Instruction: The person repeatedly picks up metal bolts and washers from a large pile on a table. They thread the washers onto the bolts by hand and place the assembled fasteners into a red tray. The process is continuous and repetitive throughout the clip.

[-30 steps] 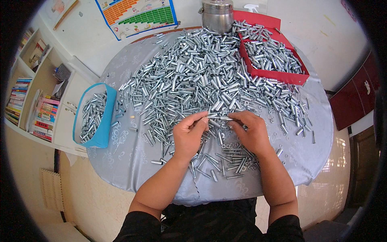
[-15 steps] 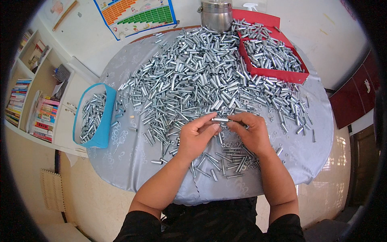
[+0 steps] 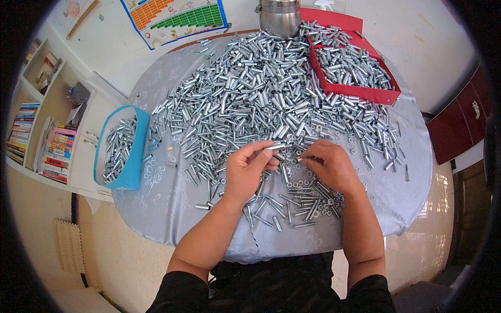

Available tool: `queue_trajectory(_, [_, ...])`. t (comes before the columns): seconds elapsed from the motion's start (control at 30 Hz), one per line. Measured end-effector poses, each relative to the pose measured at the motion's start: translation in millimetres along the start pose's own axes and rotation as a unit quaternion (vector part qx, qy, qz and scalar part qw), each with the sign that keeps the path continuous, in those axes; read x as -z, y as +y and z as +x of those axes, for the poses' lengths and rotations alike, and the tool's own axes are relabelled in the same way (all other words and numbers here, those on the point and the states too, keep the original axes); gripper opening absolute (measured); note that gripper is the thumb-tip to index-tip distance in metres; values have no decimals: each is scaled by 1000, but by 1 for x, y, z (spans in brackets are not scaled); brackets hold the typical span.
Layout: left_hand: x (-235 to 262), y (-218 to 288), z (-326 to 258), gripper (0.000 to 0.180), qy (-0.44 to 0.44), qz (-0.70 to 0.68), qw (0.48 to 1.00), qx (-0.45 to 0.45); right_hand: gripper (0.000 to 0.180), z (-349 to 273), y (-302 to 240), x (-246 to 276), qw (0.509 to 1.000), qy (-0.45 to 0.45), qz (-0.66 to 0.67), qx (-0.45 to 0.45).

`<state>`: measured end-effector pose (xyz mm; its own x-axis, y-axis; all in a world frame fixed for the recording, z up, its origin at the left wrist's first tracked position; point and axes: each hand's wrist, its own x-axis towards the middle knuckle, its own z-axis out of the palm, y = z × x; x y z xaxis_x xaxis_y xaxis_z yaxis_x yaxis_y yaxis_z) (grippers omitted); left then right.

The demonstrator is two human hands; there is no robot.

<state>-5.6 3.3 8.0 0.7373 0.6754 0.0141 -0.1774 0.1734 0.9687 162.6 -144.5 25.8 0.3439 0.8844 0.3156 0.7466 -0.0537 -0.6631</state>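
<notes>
Between the thumb and fingers of my left hand [image 3: 250, 166] is a shiny metal sleeve [image 3: 278, 145], held roughly level over the near edge of the pile. My right hand [image 3: 330, 164] is a short way to the right, thumb and fingertips pinched together just above loose washers [image 3: 296, 183]. Something small and light shows at those fingertips, too tiny to name. Below and between my hands lie several long bolts [image 3: 308, 207] in a loose cluster. The large heap of metal sleeves and bolts [image 3: 245, 94] spreads beyond both hands.
A blue fabric bin [image 3: 136, 156] with metal pieces stands at the left on the grey tablecloth [image 3: 167, 219]. An open red box [image 3: 360, 94] full of similar pieces sits at the far right. Behind the heap is a steel pot [image 3: 279, 21]. Bookshelves [image 3: 52, 115] line the left wall.
My right hand has come away from the sleeve and moved slightly right, down to the washers. My left hand has shifted a little left, still holding the sleeve.
</notes>
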Motion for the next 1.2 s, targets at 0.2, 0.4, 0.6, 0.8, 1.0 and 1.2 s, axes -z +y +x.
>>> queue_trajectory(0.2, [1, -2, 0, 23, 21, -3, 1000, -1, 11, -2, 5, 9, 997, -58, -50, 10])
queue_trajectory(0.4, [0, -4, 0, 23, 13, -8, 1000, 6, 13, -7, 4, 18, 983, -143, -115, -6])
queue_trajectory(0.6, [-1, -4, 0, 22, 10, -3, 1000, 3, 15, -9, 4, 12, 984, -144, -108, -9])
queue_trajectory(0.8, [-2, -5, -2, 24, -15, -10, 1000, 6, 9, -1, -3, 2, 983, 27, 105, -147])
queue_trajectory(1.0, [-4, -5, -3, 25, -36, 12, 999, 4, 6, 0, -4, -23, 921, 69, 360, -132])
queue_trajectory(1.2, [-5, -2, -4, 25, -36, 24, 999, 10, 16, 0, -9, -19, 923, 62, 349, -147])
